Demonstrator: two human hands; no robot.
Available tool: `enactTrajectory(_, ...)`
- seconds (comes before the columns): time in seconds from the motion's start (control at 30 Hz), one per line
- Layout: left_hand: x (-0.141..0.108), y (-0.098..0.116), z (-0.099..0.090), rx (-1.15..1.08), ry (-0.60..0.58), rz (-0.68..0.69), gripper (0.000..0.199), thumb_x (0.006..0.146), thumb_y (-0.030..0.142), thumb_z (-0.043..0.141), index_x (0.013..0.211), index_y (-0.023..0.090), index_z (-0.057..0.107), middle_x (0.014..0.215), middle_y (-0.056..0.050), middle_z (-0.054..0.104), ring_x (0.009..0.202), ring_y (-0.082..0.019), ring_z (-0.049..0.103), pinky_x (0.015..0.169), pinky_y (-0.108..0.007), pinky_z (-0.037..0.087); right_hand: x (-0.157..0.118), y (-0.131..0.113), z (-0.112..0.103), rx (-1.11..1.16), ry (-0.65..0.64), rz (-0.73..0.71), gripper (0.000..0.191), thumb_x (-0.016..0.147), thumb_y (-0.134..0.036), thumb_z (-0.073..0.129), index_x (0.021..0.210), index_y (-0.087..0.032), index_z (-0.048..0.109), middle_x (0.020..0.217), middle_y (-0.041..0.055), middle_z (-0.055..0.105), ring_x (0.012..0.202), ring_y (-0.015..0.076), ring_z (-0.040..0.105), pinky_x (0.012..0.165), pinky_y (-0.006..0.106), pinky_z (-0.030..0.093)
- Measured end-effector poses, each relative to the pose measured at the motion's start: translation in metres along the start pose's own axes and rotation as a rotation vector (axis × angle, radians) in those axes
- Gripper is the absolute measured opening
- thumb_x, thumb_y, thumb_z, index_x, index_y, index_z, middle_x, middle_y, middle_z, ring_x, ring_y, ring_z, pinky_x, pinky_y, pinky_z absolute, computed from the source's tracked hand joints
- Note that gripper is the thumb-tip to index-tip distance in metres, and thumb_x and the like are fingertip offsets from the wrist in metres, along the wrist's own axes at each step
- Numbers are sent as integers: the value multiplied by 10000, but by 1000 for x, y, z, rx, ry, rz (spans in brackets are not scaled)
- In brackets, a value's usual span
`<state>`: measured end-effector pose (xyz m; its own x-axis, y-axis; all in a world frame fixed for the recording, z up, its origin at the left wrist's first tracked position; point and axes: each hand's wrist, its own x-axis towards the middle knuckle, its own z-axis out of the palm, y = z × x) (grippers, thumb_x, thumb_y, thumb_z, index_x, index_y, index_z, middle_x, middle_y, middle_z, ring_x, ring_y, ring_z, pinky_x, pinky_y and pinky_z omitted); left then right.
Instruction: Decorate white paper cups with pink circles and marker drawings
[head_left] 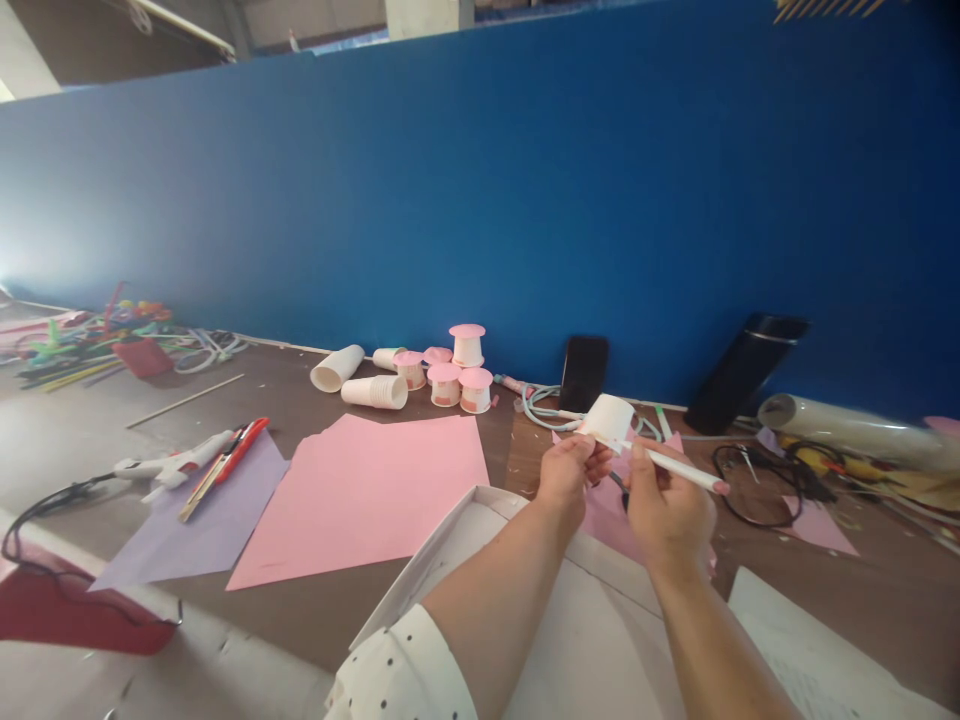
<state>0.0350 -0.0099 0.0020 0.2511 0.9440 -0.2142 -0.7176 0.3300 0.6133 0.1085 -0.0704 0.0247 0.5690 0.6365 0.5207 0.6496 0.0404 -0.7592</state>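
My left hand (pixel 566 470) is closed on a white paper cup (pixel 609 420), which is tilted with its base up and to the right. In my right hand (pixel 669 500) is a white marker (pixel 686 469) with a pink end; its tip points left at the cup's lower edge. Both hands are above a white box lid (pixel 480 530) and pink paper scraps. Behind and to the left, several small cups with pink disc tops (pixel 467 345) are grouped by the blue panel, some stacked. Stacked white cups (pixel 375 392) lie on their sides beside them.
Pink sheets (pixel 375 490) lie left of the lid. A red utility knife (pixel 225 465) and a white glue gun (pixel 172 465) rest on purple paper (pixel 202 520). A phone (pixel 584 372) and a black bottle (pixel 742 375) lean against the blue panel (pixel 450 200). Cables lie at right.
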Motion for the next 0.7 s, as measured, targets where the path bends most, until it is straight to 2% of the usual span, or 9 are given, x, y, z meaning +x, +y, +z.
enactTrajectory(0.47, 2, -2, 0, 19, -13, 6, 180, 711, 237, 756, 757, 112, 635, 727, -60, 643, 685, -128, 628, 598, -216, 476, 1, 4, 1, -61, -43, 6, 463, 829, -502, 452, 1021, -169, 710, 761, 94, 693, 712, 249, 617, 677, 341, 431)
enactTrajectory(0.7, 0, 0, 1, 14, 1, -3, 164, 722, 222, 743, 744, 106, 630, 718, -57, 635, 665, -119, 626, 592, -207, 473, 2, 3, 1, -59, -42, -8, 439, 816, -484, 451, 961, -169, 721, 751, 96, 688, 726, 250, 614, 661, 333, 428)
